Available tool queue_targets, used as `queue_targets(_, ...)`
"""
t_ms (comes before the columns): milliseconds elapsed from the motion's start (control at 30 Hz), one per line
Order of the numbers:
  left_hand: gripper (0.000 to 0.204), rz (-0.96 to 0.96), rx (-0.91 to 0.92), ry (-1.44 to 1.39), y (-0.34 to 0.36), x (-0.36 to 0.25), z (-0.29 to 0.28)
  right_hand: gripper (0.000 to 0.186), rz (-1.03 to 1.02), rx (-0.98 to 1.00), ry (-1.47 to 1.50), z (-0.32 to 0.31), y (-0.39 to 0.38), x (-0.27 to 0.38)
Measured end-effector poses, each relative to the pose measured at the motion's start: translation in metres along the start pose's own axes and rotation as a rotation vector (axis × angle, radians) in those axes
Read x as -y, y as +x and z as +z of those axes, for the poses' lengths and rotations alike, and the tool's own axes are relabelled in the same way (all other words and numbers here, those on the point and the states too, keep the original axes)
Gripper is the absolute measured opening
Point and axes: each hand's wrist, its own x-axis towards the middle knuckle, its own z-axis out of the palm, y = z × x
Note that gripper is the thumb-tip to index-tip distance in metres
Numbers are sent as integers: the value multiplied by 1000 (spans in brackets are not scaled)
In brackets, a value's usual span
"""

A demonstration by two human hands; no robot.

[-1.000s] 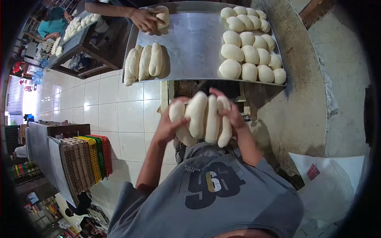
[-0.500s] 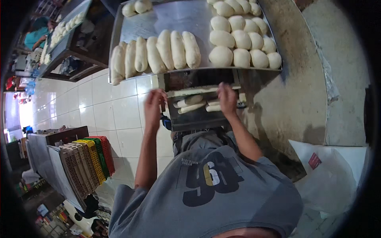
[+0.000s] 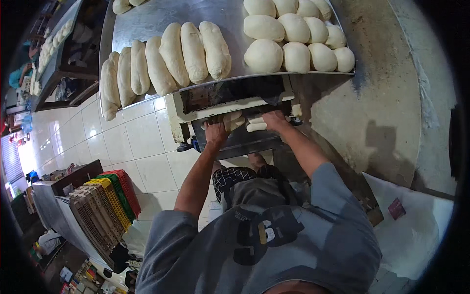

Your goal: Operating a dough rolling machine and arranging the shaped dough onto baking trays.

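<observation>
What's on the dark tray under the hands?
Pale dough rolls lie on the dark tray; left hand and right hand partly cover them, so their number cannot be told.

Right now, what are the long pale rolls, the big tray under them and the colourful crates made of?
Long pale rolls: raw dough, it seems; matte, soft-looking, with little dents and uneven ends.
Big tray: probably metal; grey and shiny, with blurry reflections.
Colourful crates: likely plastic; bright, even colours and holey sides.
</observation>
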Motion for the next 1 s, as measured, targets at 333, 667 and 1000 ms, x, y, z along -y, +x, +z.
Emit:
queue_targets(333,27,61,49,-365,-28,-23,1,42,-14,-298,153,69,-30,9)
queue_targets(667,42,-556,-152,-1687,-148,-6,-184,56,-190,-1,1967,-31,-132,46)
queue_targets(1000,69,-164,-118,-1716,-101,46,-313,55,-691,-166,1919,-215,-95,173)
